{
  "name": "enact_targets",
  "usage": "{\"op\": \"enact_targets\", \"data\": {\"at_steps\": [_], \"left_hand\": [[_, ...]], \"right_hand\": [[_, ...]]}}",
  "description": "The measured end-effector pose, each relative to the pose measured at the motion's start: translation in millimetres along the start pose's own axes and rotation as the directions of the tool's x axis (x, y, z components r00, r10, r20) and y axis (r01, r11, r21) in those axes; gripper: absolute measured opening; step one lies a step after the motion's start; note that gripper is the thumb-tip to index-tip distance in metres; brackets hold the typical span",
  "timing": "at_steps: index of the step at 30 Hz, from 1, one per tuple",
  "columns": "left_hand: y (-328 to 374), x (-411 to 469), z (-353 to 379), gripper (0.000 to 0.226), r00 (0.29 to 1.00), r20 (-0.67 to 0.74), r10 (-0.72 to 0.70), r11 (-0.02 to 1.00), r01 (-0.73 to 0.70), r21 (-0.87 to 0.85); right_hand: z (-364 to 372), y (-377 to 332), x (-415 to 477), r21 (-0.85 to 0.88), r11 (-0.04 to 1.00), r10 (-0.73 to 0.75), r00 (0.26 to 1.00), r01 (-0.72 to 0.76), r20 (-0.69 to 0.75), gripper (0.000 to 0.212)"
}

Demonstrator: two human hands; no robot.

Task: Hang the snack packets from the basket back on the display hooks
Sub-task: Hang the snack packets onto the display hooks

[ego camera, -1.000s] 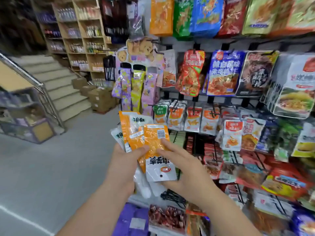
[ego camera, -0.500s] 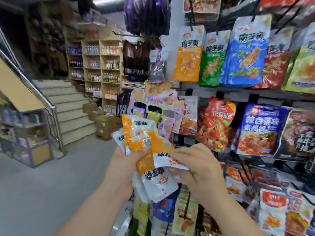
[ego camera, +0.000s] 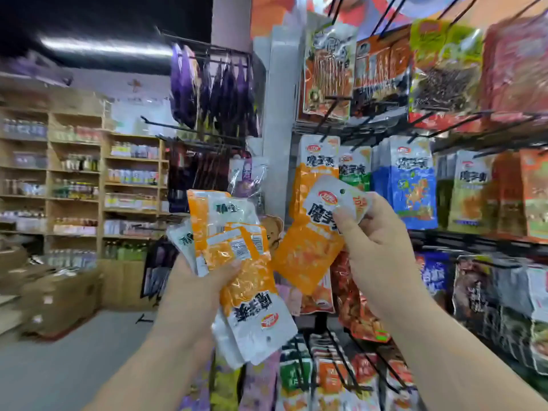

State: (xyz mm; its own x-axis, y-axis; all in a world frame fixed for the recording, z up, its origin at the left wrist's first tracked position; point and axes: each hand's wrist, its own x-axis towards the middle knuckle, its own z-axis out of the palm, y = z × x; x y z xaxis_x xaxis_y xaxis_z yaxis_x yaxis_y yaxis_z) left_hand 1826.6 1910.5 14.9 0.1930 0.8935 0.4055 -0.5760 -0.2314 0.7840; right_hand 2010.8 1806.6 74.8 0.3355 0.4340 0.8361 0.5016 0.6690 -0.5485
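Far left: wooden shelves (ego camera: 74, 185) of bottles, blurred. My left hand (ego camera: 189, 292) grips a fanned bundle of orange-and-white snack packets (ego camera: 246, 280), thumb pressed across the front. To its right and not touching it is a single packet (ego camera: 308, 250), which my right hand (ego camera: 382, 253) pinches by its white top. It is raised before a matching hanging packet (ego camera: 312, 176) on the display hooks (ego camera: 327, 115).

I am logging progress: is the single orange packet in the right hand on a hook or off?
Off. The right hand pinches the orange packet by its white top; no hook passes through its hole.
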Motion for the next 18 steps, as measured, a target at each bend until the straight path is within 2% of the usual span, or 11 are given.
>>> {"op": "enact_targets", "data": {"at_steps": [3,5,7,9,12,15,18], "left_hand": [[9,19,4,0.064,0.996,0.094,-0.005,1.000,0.007,-0.026],[11,30,6,0.055,0.990,0.143,0.004,0.999,0.001,-0.039],[11,38,10,0.047,0.989,0.147,0.010,0.999,-0.003,-0.052],[12,45,11,0.047,0.986,0.166,0.018,0.998,-0.008,-0.066],[17,47,14,0.063,0.987,0.162,0.016,0.996,-0.002,-0.084],[17,52,13,0.048,0.986,0.166,0.012,0.992,0.009,-0.123],[21,55,13,0.043,0.989,0.150,0.003,0.990,0.017,-0.137]], "right_hand": [[2,-13,19,0.013,0.990,0.139,0.989,-0.138,-0.048,0.009],[2,-13,35,-0.003,0.978,0.208,0.974,-0.209,-0.087,0.011],[3,-18,51,-0.039,0.967,0.247,0.962,-0.253,-0.112,0.027],[5,-25,65,-0.093,0.958,0.259,0.958,-0.271,-0.121,0.044],[7,-31,87,-0.163,0.949,0.247,0.957,-0.271,-0.153,0.041],[14,-37,107,-0.156,0.960,0.207,0.965,-0.232,-0.164,0.044],[19,-37,119,-0.189,0.956,0.182,0.961,-0.223,-0.209,0.045]]}}
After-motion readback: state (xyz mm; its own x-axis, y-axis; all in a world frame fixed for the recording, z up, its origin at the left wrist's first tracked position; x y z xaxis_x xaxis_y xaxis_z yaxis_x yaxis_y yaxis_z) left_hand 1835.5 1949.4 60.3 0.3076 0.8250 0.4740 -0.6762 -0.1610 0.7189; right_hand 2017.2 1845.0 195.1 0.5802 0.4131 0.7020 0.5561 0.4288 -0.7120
